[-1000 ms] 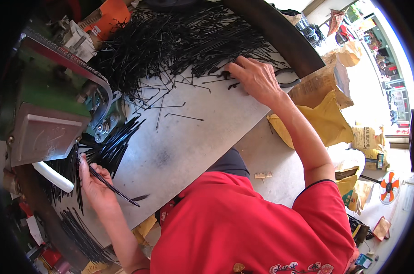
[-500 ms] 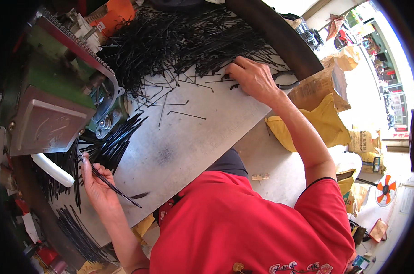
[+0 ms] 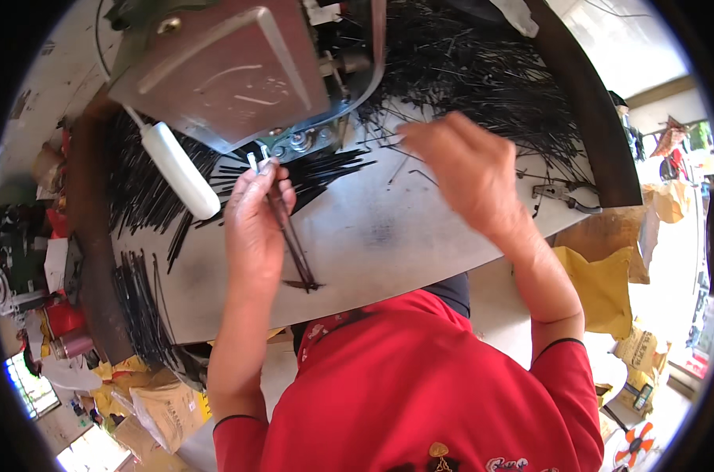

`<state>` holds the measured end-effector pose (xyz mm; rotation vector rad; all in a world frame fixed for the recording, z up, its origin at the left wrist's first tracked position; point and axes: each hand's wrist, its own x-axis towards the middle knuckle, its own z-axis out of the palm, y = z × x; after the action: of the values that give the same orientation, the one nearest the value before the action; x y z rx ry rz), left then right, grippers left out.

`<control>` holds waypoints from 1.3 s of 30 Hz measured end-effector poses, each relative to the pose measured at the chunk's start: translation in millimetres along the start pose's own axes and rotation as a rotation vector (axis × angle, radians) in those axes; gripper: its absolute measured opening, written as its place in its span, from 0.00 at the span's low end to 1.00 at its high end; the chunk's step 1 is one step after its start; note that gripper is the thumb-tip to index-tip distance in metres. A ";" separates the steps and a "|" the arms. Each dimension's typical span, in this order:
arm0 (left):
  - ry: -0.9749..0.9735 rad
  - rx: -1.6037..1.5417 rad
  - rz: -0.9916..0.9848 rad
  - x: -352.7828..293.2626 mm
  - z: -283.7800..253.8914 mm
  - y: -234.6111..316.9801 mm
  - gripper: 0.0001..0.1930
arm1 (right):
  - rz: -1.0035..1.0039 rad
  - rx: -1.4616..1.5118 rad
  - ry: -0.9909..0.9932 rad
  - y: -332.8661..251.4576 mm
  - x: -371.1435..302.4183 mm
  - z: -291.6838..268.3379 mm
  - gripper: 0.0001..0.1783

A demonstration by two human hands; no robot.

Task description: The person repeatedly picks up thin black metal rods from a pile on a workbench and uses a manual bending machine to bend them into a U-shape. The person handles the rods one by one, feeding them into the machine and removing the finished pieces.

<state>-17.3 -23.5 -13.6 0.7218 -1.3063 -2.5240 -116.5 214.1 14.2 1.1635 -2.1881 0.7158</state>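
My left hand (image 3: 255, 212) is closed on a few thin black rods (image 3: 292, 240), right below the green and grey machine (image 3: 239, 75). Bright metal ends (image 3: 259, 157) stick up past my thumb and fingertips toward the machine's lower edge. Over the table my right hand (image 3: 471, 173) hangs with bent fingers, smeared by motion; whether it holds anything cannot be made out. Its fingertips are close to the near edge of a large pile of black wire rods (image 3: 483, 71). A bundle of straight black rods (image 3: 325, 175) lies under the machine, beside my left hand.
A white handle (image 3: 180, 173) hangs from the machine, left of my left hand. Pliers (image 3: 569, 195) lie at the right of the metal table (image 3: 373, 259), inside its dark raised rim (image 3: 601, 102). More black rods (image 3: 140, 303) lie at the left. Yellow sacks (image 3: 597, 287) stand on the right.
The view has swung left, so the machine sits more central. My right hand has come away from the wire pile and pliers. My left hand has risen close against the machine, still holding rods.
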 end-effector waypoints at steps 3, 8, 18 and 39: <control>0.024 -0.015 -0.008 -2.8 -15.4 5.7 0.08 | 0.418 0.110 -0.077 16.7 -12.3 -27.6 0.06; 0.055 -0.069 -0.062 5.2 -27.3 3.1 0.09 | 0.448 -0.058 -0.331 25.3 -49.7 -56.2 0.08; 0.063 -0.131 -0.077 0.5 -27.0 -0.7 0.09 | 0.197 -0.126 -0.562 38.4 -78.8 -66.4 0.15; 0.036 0.206 0.140 17.2 16.6 -15.5 0.10 | 0.201 0.319 -0.202 -48.7 20.8 64.3 0.07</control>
<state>-39.9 -9.5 -23.7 0.6856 -1.5619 -2.2805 -98.9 135.6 -7.3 1.2243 -2.4480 1.1087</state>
